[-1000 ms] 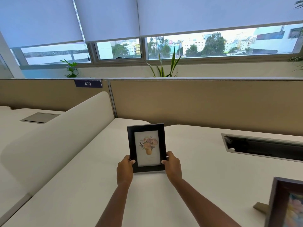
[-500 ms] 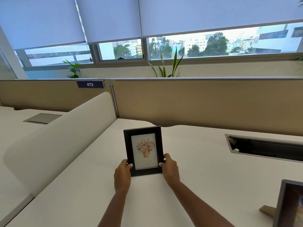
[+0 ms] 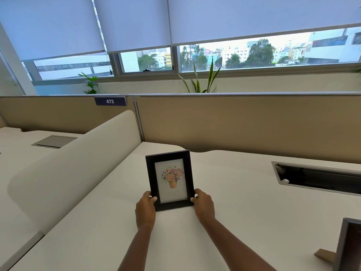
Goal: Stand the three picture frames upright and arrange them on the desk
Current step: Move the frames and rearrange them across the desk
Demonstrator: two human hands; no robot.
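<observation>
Biggest thing I see: the cream tabletop (image 3: 244, 202), running from bottom edge up to a tan partition (image 3: 244, 124) w/ a "473" tag (image 3: 110, 101) on its top rail. Rounded cream divider (image 3: 78, 169) slants along the tabletop's left side. Dark cable tray slot (image 3: 320, 178) is set into the tabletop at far right, well apart from the hands. Window behind has blinds mostly down; two plants poke up past the partition.

Black picture frame (image 3: 170, 179) stands upright approx mid-tabletop, bottom edge on the surface, leaning back a bit, flower-pot print facing me. Can't see its rear stand from here.

Second frame (image 3: 349, 245) at bottom-right corner, cut off by the pic edge, also upright, a tan stand leg (image 3: 325, 259) sticking out to its left on the tabletop. Third frame not in shot.

Left hand (image 3: 145, 209) is curled on the black frame's lower left corner, thumb on the front face. Right hand (image 3: 204, 205) does the same on the lower right corner, thumb touching the front, other fingers behind. Both closed round the frame, both forearms bare.
</observation>
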